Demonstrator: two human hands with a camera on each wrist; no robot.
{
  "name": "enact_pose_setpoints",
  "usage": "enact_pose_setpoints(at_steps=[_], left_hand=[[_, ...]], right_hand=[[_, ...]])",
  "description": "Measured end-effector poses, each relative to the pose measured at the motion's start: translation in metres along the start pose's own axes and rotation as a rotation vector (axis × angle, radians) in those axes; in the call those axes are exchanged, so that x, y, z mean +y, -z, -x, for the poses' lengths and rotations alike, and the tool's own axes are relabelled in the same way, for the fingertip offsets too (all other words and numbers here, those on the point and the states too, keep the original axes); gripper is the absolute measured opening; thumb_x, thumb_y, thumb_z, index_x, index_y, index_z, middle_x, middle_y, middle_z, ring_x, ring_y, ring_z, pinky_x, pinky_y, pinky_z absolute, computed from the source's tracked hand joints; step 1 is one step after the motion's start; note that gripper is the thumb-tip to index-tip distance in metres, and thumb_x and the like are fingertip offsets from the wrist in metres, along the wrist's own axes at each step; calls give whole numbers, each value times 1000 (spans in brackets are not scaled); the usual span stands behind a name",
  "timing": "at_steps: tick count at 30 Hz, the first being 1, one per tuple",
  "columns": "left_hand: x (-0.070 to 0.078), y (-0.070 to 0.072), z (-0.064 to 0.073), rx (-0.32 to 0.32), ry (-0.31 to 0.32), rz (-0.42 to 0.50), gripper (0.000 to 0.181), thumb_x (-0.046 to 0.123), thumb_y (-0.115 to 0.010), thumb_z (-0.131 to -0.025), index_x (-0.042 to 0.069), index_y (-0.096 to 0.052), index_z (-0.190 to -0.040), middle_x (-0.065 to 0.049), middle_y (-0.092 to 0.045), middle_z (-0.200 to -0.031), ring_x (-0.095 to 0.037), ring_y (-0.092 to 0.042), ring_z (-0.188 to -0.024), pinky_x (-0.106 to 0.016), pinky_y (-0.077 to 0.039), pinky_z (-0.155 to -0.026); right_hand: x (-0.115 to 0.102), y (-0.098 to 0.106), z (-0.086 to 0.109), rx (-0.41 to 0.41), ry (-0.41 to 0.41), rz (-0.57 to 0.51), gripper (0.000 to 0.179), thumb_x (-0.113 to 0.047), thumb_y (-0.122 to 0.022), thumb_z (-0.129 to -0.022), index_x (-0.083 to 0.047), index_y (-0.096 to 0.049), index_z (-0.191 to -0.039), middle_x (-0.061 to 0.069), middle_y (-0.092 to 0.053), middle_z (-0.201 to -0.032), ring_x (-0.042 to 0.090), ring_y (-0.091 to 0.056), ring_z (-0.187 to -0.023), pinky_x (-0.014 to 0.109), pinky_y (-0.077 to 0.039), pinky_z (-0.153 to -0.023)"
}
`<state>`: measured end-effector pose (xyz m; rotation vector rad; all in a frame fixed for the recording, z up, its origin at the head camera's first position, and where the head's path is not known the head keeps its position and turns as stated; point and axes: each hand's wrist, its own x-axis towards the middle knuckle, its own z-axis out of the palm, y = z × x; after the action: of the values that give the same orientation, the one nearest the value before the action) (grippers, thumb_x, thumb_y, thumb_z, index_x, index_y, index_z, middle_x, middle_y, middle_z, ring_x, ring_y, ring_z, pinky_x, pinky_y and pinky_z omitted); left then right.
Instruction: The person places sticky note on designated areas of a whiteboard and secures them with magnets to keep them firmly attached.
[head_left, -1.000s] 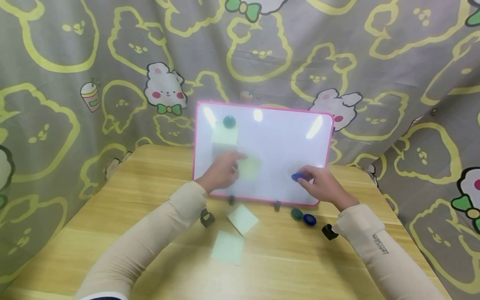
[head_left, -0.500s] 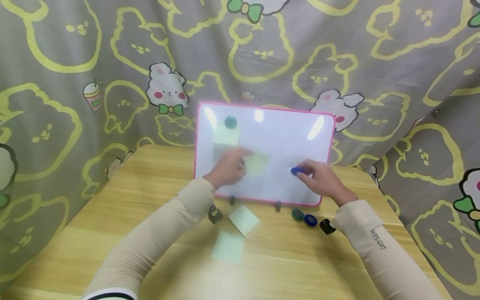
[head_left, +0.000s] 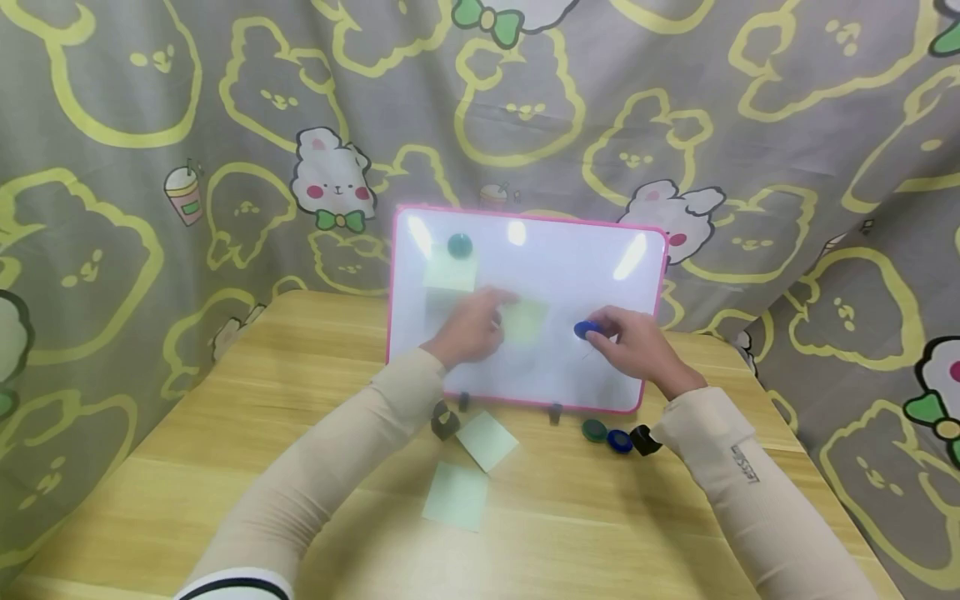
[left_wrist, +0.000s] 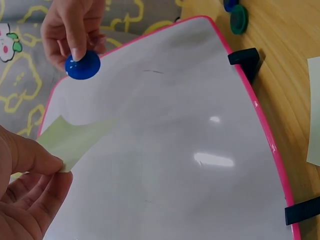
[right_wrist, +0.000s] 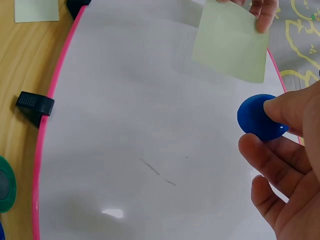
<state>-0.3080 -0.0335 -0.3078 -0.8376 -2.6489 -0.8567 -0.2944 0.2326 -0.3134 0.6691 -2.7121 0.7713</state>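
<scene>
A person's left hand pinches a square, pale-green paper note. The right hand pinches a round, glossy blue disc before a pink-framed rectangular whiteboard.

1. Left sleeve: beige, close-fitting, creased along the forearm.
2. White band with black stripe, at the upper end of same.
3. Right sleeve: matching beige; small dark lettering, too blurred to read surely.
4. Cuffs: looser, bunched.
5. Left hand, right hand: bare.
</scene>
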Motion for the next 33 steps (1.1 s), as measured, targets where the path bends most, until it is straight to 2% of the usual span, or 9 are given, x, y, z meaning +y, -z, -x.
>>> enact_pose_setpoints(at_steps=[16,21,29,33], left_hand=[[12,-2,-20,-17,85,52,58,-6,-57,-75,11,-47,-130,-5,-50,-122,-17,-51,-97,-29,-43,-90],[15,-4,-25,-3,85,46,59,-7,-58,-75,11,-47,-130,-4,-50,-122,-16,-51,-97,-27,-43,-90],[16,-7,-35,-14,99,51,63,-8,-57,-73,11,-45,-132,-5,-50,-119,-15,-49,-92,-27,-44,-86],[19,-6,-38,3,124,50,62,-7,-58,-74,12,-45,-132,-3,-49,-119,-15,-48,-97,-30,-42,-92]], right_hand=[[-8,4,-22,32,-38,1,20,-26,-61,-86,-12,-63,-100,1,-64,-92,17,-56,-80,36,-51,-69],[-9,5,-29,62,-36,-1,17,-24,-63,-85,-11,-63,-96,1,-64,-89,17,-55,-78,36,-50,-69],[-10,9,-41,70,-56,-10,18,-28,-64,-84,-12,-61,-92,1,-62,-86,18,-54,-76,35,-50,-66],[-12,12,-47,78,-81,-20,20,-29,-63,-85,-11,-60,-94,2,-62,-88,19,-54,-78,36,-50,-67]])
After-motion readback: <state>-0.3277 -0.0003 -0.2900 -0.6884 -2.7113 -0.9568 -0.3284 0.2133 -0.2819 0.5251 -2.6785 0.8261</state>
